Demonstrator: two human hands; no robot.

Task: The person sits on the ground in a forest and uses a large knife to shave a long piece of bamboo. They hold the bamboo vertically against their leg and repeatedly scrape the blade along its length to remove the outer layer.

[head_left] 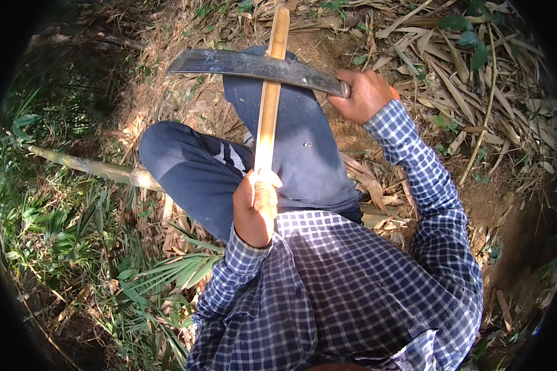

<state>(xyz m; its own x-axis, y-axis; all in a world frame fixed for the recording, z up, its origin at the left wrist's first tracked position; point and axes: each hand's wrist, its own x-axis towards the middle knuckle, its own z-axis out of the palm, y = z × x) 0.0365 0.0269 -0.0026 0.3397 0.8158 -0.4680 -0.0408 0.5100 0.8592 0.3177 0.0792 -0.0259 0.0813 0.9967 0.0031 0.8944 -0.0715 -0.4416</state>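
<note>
A split length of bamboo (268, 120), pale and troughed on its upper face, stands out away from me over my legs. My left hand (257, 207) is closed around its near end. In my right hand (365, 96) is a machete with a broad, dark, slightly curved blade (220, 62). The fingers wrap around its grip, which is mostly hidden; a bit of orange shows behind the hand. The blade lies crosswise over the bamboo toward its far end, seemingly touching it, its tip pointing left.
My bent legs in dark trousers (185, 164) sit beneath the work. A bamboo pole (102, 169) extends left from my knee. Green plants (56, 238) grow at the left. Dry leaves (464, 93) and a thin stem (490, 99) cover ground at the right.
</note>
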